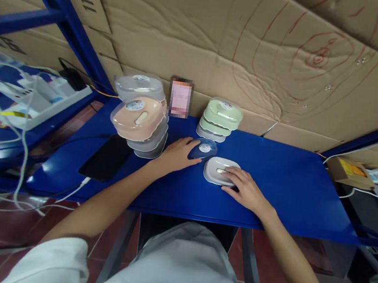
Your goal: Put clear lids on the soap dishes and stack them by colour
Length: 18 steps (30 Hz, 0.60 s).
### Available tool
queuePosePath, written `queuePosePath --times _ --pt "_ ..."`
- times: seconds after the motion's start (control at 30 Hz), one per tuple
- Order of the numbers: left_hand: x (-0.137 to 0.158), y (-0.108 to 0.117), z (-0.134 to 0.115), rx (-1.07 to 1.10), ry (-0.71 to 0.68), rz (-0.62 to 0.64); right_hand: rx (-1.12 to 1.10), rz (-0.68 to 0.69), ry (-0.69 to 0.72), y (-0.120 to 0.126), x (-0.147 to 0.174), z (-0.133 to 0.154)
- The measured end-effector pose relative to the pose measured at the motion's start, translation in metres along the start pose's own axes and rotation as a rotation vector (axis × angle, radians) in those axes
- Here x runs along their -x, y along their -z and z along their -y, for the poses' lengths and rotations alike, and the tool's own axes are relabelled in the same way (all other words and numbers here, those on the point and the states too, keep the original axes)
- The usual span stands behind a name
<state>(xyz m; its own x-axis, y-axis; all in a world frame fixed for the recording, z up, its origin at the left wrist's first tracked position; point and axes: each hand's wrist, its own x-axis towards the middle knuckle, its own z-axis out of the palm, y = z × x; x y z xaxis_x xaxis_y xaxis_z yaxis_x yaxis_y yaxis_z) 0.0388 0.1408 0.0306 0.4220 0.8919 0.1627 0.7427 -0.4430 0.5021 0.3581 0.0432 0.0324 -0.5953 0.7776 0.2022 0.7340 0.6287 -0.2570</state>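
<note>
My left hand curves round the side of a clear plastic lid with a round white label, which rests on the blue table. Just right of it sits a pale grey, soap-box-like dish, its open side up. My right hand grips the dish's right side, fingers over the rim and thumb outside near the front. Inside the dish, a small cream oval piece lies by my fingertips. The lid and dish are apart.
Stacked lidded boxes, peach and grey, stand at left; green ones stand behind. A black phone with a white cable lies front left. Cardboard walls the back. A power strip sits far left, a carton far right.
</note>
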Motion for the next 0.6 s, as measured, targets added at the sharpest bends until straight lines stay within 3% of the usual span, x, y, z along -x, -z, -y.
queuePosePath --times 0.13,0.2,0.3,0.43,0.6 --pt "0.006 0.025 -0.008 0.131 -0.013 -0.077 -0.088 -0.093 0.019 -0.005 -0.024 -0.020" --pt "0.009 0.027 -0.015 0.218 -0.080 -0.081 -0.130 -0.163 0.041 -0.012 -0.035 -0.028" --pt "0.012 0.013 -0.023 0.224 -0.173 -0.038 -0.163 -0.232 0.071 -0.022 -0.047 -0.035" --pt "0.013 -0.011 -0.024 0.188 -0.206 0.044 -0.138 -0.140 0.108 -0.026 -0.050 -0.039" --pt "0.012 -0.018 -0.019 0.160 -0.256 0.107 -0.084 -0.121 0.136 -0.026 -0.045 -0.040"
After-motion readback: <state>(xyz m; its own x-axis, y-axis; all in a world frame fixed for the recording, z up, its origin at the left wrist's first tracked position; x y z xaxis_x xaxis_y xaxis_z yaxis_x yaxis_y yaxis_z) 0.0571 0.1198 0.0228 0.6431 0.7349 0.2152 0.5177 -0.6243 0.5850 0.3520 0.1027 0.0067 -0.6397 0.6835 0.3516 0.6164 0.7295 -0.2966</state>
